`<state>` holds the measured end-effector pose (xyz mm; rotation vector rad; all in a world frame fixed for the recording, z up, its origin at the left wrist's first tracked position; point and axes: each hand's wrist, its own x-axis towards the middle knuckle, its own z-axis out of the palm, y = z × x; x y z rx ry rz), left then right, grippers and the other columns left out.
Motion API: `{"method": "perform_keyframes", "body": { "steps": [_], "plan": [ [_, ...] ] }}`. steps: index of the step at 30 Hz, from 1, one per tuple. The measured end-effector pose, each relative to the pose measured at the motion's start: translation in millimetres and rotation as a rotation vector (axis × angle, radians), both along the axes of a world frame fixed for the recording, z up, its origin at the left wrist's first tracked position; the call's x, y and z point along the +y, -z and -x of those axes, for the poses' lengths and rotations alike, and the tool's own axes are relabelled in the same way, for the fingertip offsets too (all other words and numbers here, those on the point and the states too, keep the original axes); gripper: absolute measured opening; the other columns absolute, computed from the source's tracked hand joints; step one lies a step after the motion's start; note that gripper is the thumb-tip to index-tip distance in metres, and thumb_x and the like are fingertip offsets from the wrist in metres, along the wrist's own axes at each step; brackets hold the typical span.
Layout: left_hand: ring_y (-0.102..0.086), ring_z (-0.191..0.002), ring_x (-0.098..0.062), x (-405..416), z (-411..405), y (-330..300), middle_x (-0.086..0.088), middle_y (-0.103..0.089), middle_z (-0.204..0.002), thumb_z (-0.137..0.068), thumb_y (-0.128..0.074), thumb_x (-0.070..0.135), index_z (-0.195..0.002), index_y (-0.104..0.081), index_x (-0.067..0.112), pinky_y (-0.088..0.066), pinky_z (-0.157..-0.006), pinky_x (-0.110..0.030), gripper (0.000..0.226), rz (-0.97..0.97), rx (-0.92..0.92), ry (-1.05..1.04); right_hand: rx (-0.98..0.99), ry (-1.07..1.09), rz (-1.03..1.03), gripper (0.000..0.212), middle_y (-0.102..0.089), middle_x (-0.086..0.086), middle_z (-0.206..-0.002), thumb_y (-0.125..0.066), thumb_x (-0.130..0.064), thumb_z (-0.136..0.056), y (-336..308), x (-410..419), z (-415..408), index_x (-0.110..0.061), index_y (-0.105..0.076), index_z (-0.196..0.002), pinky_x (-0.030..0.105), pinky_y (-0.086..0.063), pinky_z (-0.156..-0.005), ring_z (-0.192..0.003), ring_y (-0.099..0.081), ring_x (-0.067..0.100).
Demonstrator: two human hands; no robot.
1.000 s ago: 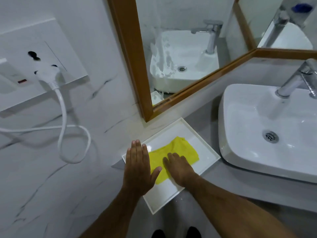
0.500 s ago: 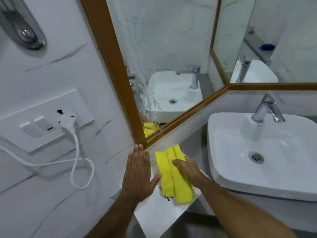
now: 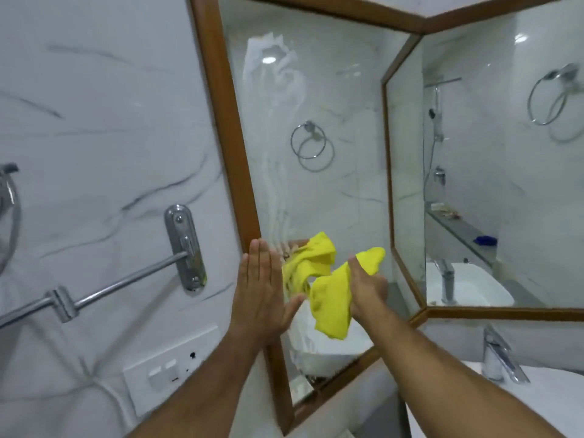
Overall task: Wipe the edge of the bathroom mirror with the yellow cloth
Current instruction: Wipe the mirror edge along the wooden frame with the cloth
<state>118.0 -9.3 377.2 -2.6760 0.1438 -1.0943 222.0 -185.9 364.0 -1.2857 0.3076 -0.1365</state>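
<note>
The yellow cloth (image 3: 331, 306) hangs crumpled from my right hand (image 3: 368, 287), which grips it in front of the lower part of the mirror glass (image 3: 331, 121). Its reflection shows as a second yellow bunch just behind it. My left hand (image 3: 264, 290) is raised flat with fingers together, empty, over the mirror's left wooden frame (image 3: 226, 128). White streaky smears run down the glass near that left edge. A second mirror panel (image 3: 505, 184) meets the first at an angle on the right.
A chrome towel bar (image 3: 104, 292) and its wall bracket (image 3: 185, 246) stick out on the marble wall at left. A white switch and socket plate (image 3: 172, 365) sits below it. The basin tap (image 3: 499, 355) and sink rim are at lower right.
My right hand has lifted the yellow cloth off the white tray up to the mirror. My left hand rose with it. The view has tilted upward from the counter to the mirror.
</note>
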Motion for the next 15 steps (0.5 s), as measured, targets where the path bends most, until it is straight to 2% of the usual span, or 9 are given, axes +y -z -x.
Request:
{"method": "perform_keyframes", "body": {
  "steps": [2,4,6,8,10,12,15],
  "plan": [
    [-0.01,-0.148,-0.05,6,-5,-43,-0.036,-0.015,-0.157,-0.092,-0.029,0.066,-0.148,-0.024,-0.01,-0.012,-0.12,-0.058,0.095,-0.021,-0.077,-0.025,-0.072,-0.005,-0.094,0.059,-0.07,0.016,-0.093,-0.079,-0.042,-0.066,-51,10,6,-0.001,-0.067,-0.107,0.048,-0.057,-0.083,-0.087,-0.069,0.033],
    [-0.008,-0.148,-0.049,15,-9,-82,-0.036,-0.013,-0.157,-0.09,-0.031,0.065,-0.149,-0.021,-0.01,-0.009,-0.12,-0.057,0.096,-0.057,-0.135,-0.037,-0.135,0.019,-0.174,0.062,-0.071,0.016,-0.098,-0.069,-0.041,-0.061,-96,17,8,-0.002,-0.066,-0.108,0.047,-0.056,-0.084,-0.089,-0.068,0.033],
    [-0.005,-0.149,-0.048,27,-12,-132,-0.035,-0.01,-0.159,-0.09,-0.029,0.064,-0.15,-0.017,-0.009,-0.009,-0.122,-0.057,0.096,-0.122,-0.194,-0.046,-0.217,0.027,-0.218,0.053,-0.069,0.017,-0.11,-0.064,-0.032,-0.069,-146,23,7,-0.005,-0.062,-0.114,0.047,-0.054,-0.09,-0.099,-0.066,0.036],
    [-0.002,-0.15,-0.046,38,-12,-183,-0.034,-0.008,-0.16,-0.092,-0.027,0.061,-0.151,-0.015,-0.008,-0.01,-0.123,-0.057,0.092,-0.201,-0.245,-0.058,-0.274,0.064,-0.226,0.043,-0.066,0.017,-0.114,-0.06,-0.022,-0.078,-191,27,5,-0.004,-0.059,-0.117,0.047,-0.053,-0.091,-0.101,-0.064,0.037],
    [0.002,-0.151,-0.043,52,-11,-233,-0.032,-0.004,-0.161,-0.093,-0.024,0.057,-0.152,-0.012,-0.007,-0.008,-0.124,-0.055,0.088,-0.295,-0.3,-0.071,-0.356,0.097,-0.245,0.036,-0.066,0.013,-0.109,-0.056,-0.021,-0.081,-234,29,3,-0.005,-0.058,-0.113,0.039,-0.052,-0.082,-0.091,-0.062,0.034],
    [0.007,-0.152,-0.039,67,-7,-281,-0.029,0.002,-0.162,-0.094,-0.019,0.056,-0.153,-0.006,-0.004,-0.005,-0.125,-0.053,0.085,-0.357,-0.336,-0.104,-0.465,0.159,-0.186,0.03,-0.064,0.012,-0.105,-0.055,-0.025,-0.086,-273,29,5,-0.006,-0.056,-0.109,0.032,-0.04,-0.074,-0.087,-0.058,0.033],
    [0.011,-0.152,-0.034,81,-1,-344,-0.023,0.007,-0.164,-0.094,-0.014,0.058,-0.154,-0.001,0.0,-0.003,-0.125,-0.05,0.084,-0.459,-0.365,-0.145,-0.669,0.254,-0.052,0.023,-0.065,0.018,-0.111,-0.051,-0.024,-0.092,-313,28,6,-0.008,-0.049,-0.11,0.035,-0.043,-0.078,-0.099,-0.061,0.038]
  ]
}}
